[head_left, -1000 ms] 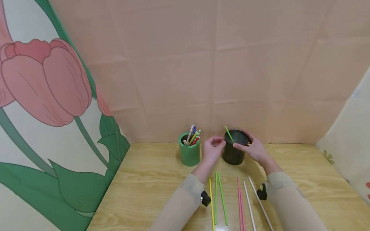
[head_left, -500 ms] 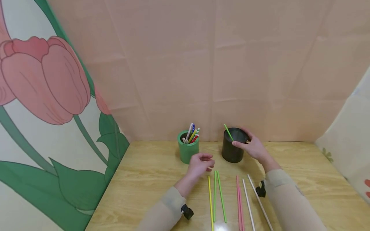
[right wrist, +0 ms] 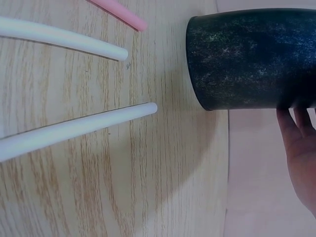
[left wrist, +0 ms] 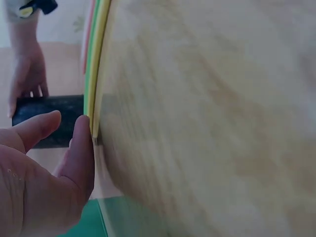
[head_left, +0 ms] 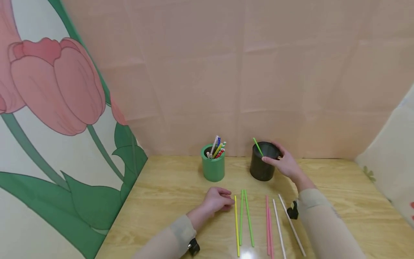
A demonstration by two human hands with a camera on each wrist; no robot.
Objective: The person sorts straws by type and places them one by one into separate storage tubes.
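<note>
My right hand [head_left: 286, 164] grips the rim of a black pot [head_left: 261, 169], thumb at the near side and fingers round the right side. One thin green stick [head_left: 257, 146] leans inside that pot, its top above the rim. In the head view my left hand [head_left: 217, 200] is low over the table, fingertips beside the upper end of a yellow stick [head_left: 237, 226]. Thumb and forefinger stand apart in the left wrist view, the forefinger by the end of the yellow stick [left wrist: 101, 54]. Two more green sticks [head_left: 248, 219] lie just right of it.
Two pink sticks [head_left: 269, 226] and two white sticks [head_left: 292, 228] lie farther right on the wooden table [head_left: 161, 212]. A green pot [head_left: 213, 171] with several patterned paper straws [head_left: 216, 148] stands left of the black pot. A pink cloth [head_left: 194, 90] hangs behind.
My left hand has moved away from the black pot, down and left, to the top of the yellow stick. The right hand has stayed on the pot.
</note>
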